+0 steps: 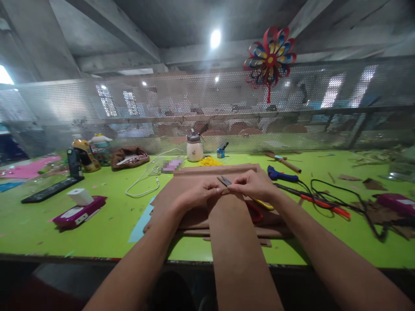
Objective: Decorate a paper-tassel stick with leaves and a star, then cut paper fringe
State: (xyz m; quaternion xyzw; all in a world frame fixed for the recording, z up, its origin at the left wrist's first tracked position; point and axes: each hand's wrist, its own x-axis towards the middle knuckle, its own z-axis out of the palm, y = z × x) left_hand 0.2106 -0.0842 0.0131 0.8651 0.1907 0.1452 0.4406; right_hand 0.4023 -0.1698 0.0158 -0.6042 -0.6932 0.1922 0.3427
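Brown strip [241, 250] extends over the brown stack [184, 188] and past the near edge of the green table [110, 235]; left hand [207, 192] and right hand [251, 183], nearly closed, pinch its far end. Keeping both pinches level, clear of the scissors [224, 181], should hold that end straight.

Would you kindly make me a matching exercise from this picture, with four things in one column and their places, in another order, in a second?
Things
1. long flat brown strip
2. white block-shaped plug adapter
3. blue pistol-shaped tool
4. multicoloured flower-shaped ornament

Places
A. above the table, against the perforated grey screen
B. on the bright green tabletop, right of the stacked brown sheets
C. held at its far end by the left hand and the right hand
D. on the magenta rectangular power block

Right pairs: 1-C, 2-D, 3-B, 4-A
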